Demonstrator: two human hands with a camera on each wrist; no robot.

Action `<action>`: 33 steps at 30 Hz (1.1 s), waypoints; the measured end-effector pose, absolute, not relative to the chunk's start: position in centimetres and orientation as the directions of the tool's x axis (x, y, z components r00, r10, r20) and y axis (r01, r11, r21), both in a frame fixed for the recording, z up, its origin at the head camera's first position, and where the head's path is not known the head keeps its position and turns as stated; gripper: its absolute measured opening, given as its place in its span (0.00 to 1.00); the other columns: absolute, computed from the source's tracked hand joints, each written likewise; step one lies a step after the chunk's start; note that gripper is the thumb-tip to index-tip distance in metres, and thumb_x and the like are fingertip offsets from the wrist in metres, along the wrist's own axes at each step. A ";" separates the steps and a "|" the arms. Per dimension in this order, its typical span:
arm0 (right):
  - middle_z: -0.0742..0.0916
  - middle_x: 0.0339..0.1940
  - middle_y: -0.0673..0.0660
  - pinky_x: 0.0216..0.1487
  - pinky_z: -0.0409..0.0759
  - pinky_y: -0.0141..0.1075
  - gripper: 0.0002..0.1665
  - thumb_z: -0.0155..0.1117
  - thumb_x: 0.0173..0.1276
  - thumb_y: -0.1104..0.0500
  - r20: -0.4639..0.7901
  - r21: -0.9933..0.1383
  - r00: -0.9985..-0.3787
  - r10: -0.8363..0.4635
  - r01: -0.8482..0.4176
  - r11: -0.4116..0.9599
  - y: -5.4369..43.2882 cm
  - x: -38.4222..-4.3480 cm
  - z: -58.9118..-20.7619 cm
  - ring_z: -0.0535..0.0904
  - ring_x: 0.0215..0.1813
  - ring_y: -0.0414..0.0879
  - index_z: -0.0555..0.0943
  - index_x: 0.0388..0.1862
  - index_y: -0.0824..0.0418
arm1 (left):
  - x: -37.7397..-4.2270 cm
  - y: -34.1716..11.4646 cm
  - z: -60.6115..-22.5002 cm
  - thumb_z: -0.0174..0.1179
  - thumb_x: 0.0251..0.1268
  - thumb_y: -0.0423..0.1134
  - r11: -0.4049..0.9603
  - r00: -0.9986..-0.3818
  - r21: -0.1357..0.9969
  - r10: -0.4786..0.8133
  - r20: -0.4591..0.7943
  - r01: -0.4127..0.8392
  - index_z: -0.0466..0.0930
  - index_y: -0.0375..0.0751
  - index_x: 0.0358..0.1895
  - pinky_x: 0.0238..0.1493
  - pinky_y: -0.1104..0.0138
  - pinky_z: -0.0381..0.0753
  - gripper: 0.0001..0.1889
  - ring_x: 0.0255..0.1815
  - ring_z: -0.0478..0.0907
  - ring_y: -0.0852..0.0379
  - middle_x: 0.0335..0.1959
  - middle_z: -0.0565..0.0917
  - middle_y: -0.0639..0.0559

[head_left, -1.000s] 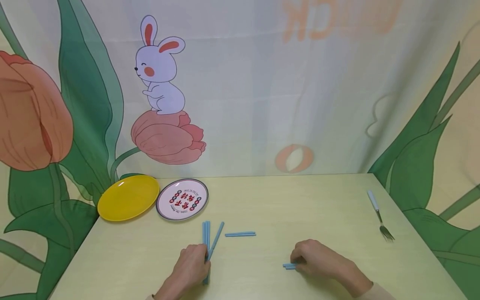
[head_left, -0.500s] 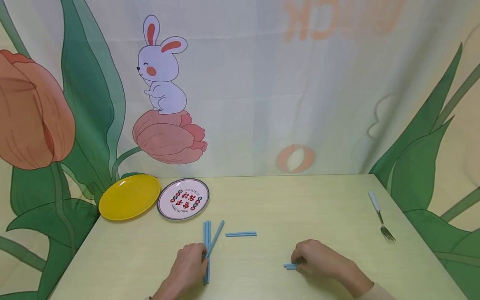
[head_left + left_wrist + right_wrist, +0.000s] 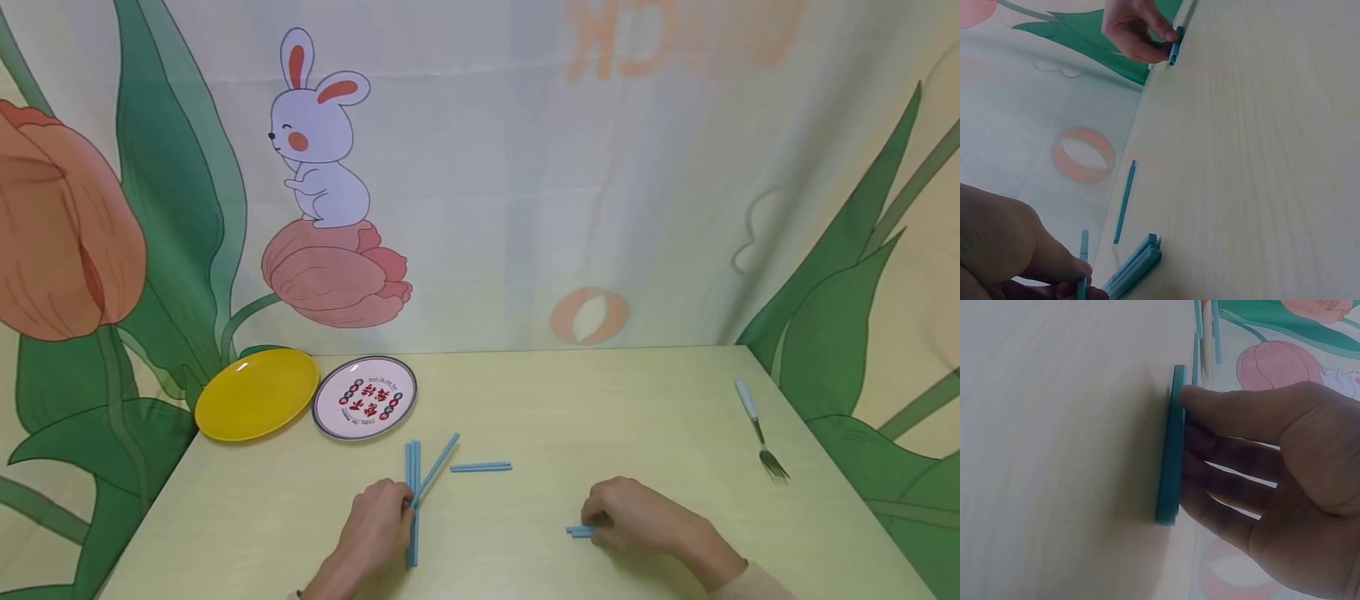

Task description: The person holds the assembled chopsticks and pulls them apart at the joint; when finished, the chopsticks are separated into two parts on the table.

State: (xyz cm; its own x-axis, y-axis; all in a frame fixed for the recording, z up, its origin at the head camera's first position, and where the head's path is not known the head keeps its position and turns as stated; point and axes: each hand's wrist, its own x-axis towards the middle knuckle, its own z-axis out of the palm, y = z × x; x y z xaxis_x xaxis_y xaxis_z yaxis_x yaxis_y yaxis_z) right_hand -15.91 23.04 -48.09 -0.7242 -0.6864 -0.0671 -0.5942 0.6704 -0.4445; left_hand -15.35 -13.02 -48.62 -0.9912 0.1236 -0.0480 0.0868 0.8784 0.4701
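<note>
My left hand point(image 3: 377, 518) pinches a blue chopstick point(image 3: 441, 465) between thumb and fingers. It slants up to the right, and a joint line shows on it in the left wrist view. Right beside that hand lies a bundle of blue chopsticks point(image 3: 413, 542), pointing away from me. On the right, my right hand point(image 3: 637, 518) holds short blue chopstick pieces point(image 3: 1171, 456), thumb on one side and fingers along them, low at the tabletop. Their ends stick out left of the fingers in the head view. Between the hands, farther back, lie two short blue chopstick pieces point(image 3: 481, 467) side by side.
A yellow plate point(image 3: 257, 396) and a white plate point(image 3: 365, 398) with red lettering stand at the back left of the pale table point(image 3: 570, 408). Near the right edge lies a fork point(image 3: 759, 433) with a light handle. A printed curtain point(image 3: 480, 183) hangs behind the table.
The chopstick in my left hand has swung away from the bundle, its far end moving up and to the right. My right hand and the other things stay put.
</note>
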 end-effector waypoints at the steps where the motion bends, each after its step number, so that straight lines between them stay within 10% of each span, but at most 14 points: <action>1: 0.83 0.30 0.40 0.34 0.75 0.27 0.06 0.72 0.58 0.62 -0.069 -0.442 -0.724 -0.686 -0.594 0.672 23.0 -15.9 -48.1 0.71 0.31 0.29 0.88 0.34 0.53 | -15.4 -13.0 -48.6 0.65 0.58 0.30 0.878 -0.991 0.471 0.125 -0.048 0.087 0.86 0.34 0.36 0.33 0.63 0.80 0.04 0.29 0.74 0.59 0.27 0.79 0.51; 33: 0.86 0.34 0.43 0.37 0.79 0.28 0.05 0.66 0.65 0.60 0.024 -0.429 -0.737 -0.676 -0.618 0.659 23.0 -16.4 -46.8 0.77 0.36 0.30 0.87 0.38 0.55 | -15.3 -12.8 -47.9 0.67 0.57 0.32 0.883 -0.986 0.440 0.164 0.036 0.163 0.85 0.39 0.32 0.28 0.69 0.73 0.01 0.26 0.69 0.62 0.24 0.76 0.57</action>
